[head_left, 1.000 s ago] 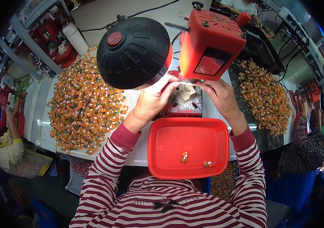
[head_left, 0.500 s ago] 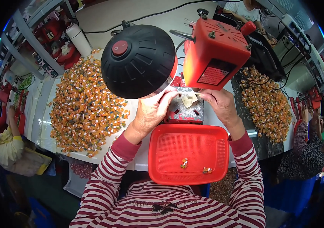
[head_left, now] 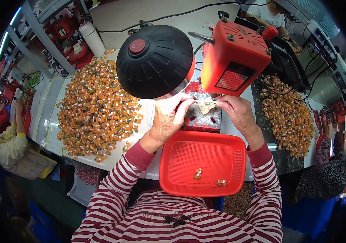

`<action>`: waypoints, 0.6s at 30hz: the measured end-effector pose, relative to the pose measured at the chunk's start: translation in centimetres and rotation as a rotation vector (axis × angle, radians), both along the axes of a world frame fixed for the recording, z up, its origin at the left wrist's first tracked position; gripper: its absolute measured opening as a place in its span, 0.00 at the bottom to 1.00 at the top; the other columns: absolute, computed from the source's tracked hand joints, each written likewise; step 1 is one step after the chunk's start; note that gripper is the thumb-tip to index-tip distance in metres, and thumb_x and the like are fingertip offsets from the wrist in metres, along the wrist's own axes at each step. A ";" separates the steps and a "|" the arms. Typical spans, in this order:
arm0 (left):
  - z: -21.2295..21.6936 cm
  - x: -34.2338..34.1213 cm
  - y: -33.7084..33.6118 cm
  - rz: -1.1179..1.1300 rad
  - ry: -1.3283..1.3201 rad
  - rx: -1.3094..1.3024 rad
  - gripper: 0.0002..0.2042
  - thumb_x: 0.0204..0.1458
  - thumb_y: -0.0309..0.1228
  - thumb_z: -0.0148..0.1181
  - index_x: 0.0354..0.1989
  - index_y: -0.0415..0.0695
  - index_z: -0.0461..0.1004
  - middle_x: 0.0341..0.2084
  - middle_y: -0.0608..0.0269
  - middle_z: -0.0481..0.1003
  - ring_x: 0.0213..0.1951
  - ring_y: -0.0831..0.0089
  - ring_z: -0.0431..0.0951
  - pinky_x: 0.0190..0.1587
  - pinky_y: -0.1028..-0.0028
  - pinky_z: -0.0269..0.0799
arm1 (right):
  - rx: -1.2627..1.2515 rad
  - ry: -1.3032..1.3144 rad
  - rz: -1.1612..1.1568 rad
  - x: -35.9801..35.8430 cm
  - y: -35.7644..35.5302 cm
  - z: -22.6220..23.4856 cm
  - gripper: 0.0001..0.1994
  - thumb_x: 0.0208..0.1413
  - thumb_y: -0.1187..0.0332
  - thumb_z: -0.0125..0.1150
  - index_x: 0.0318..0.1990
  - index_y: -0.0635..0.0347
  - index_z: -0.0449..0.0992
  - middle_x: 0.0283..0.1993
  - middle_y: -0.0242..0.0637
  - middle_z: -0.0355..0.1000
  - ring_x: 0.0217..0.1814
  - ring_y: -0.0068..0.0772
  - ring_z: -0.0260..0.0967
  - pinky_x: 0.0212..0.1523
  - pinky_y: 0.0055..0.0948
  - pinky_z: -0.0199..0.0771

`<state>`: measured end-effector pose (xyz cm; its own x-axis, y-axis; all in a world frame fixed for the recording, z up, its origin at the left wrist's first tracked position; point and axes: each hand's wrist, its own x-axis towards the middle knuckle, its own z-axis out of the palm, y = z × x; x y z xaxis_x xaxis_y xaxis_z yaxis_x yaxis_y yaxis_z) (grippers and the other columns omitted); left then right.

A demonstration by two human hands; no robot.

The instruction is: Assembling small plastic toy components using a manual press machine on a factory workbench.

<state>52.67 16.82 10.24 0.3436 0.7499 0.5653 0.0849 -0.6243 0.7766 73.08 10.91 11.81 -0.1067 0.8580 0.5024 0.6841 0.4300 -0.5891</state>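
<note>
Both hands meet over a small metal plate point(head_left: 202, 117) near the desk's front edge, under the red machine point(head_left: 234, 58). The left hand point(head_left: 169, 119) and right hand point(head_left: 237, 113) each have a clenched grip pinching a small pale piece point(head_left: 206, 106) between them. A red tray point(head_left: 203, 162) sits just below, holding two small candies point(head_left: 197, 174).

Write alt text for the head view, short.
Seen from above, a person in a striped top holds a small pale piece between the left hand and right hand under a red machine and a black domed lamp. A red tray with two small pieces sits nearer the body; heaps of orange pieces flank the bench.
</note>
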 end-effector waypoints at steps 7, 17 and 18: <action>-3.3 -3.3 0.6 -0.032 0.056 0.063 0.04 0.48 0.23 0.59 0.31 0.35 0.75 0.23 0.58 0.74 0.24 0.77 0.73 0.28 0.77 0.68 | 0.015 -0.129 0.036 -0.8 0.2 -2.0 0.06 0.49 0.74 0.60 0.33 0.66 0.71 0.28 0.40 0.71 0.29 0.33 0.70 0.31 0.27 0.70; 1.2 -11.3 9.6 0.080 0.883 -0.306 0.05 0.46 0.23 0.57 0.32 0.38 0.74 0.28 0.46 0.74 0.34 0.51 0.75 0.37 0.60 0.71 | -0.234 -0.280 -0.403 4.0 -7.5 -10.1 0.06 0.53 0.70 0.55 0.33 0.63 0.70 0.28 0.39 0.70 0.28 0.40 0.69 0.29 0.32 0.68; 2.3 -10.8 9.6 -0.106 1.048 -0.528 0.05 0.45 0.23 0.57 0.32 0.38 0.74 0.28 0.46 0.74 0.34 0.50 0.75 0.36 0.60 0.71 | -0.129 -0.458 -0.369 4.3 -7.8 -10.4 0.06 0.52 0.69 0.56 0.34 0.63 0.70 0.27 0.39 0.70 0.28 0.40 0.69 0.30 0.32 0.68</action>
<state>41.82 26.46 12.58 0.5303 0.7462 -0.4026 0.8023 -0.2882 0.5227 77.39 3.15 1.44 0.0292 0.9305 0.3651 0.9711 0.0601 -0.2310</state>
